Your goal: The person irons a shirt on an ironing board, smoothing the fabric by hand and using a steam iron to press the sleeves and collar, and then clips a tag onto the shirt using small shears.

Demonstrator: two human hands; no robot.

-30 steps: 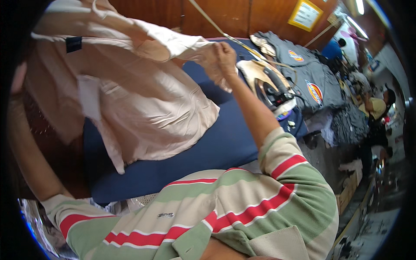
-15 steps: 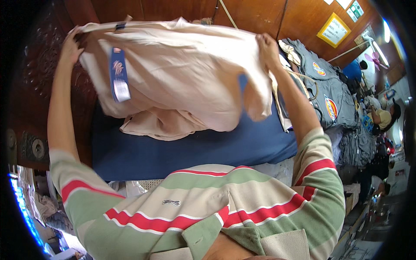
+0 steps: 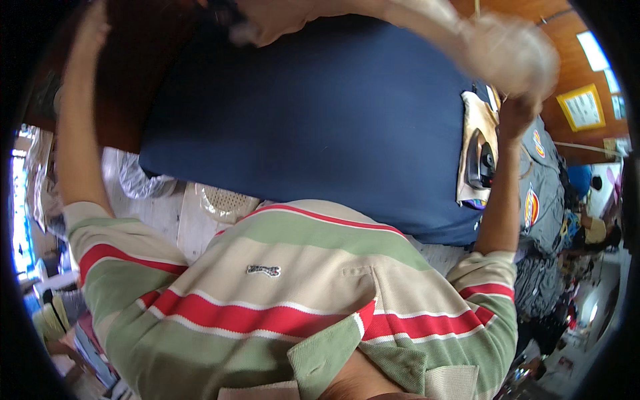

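A pale pink shirt [image 3: 507, 53] is swung up high along the top edge, blurred by motion. My right hand [image 3: 517, 110] is raised at the upper right and grips one end of it. My left hand [image 3: 93, 30] is lifted to the upper left, close to the picture's rim; the cloth near it runs out of view, so its grip is hidden. Below both arms lies the dark blue padded ironing board [image 3: 320, 120], bare where the shirt lay.
A dark clothes iron [image 3: 480, 160] rests on a beige cloth at the board's right end. Grey shirts with orange badges [image 3: 533, 200] are stacked to the right. A white perforated basket [image 3: 223, 200] stands below the board. Other people work at far right.
Both arms have risen, lifting the pale shirt off the blue board and up toward the top of the view. The board's surface is now uncovered.
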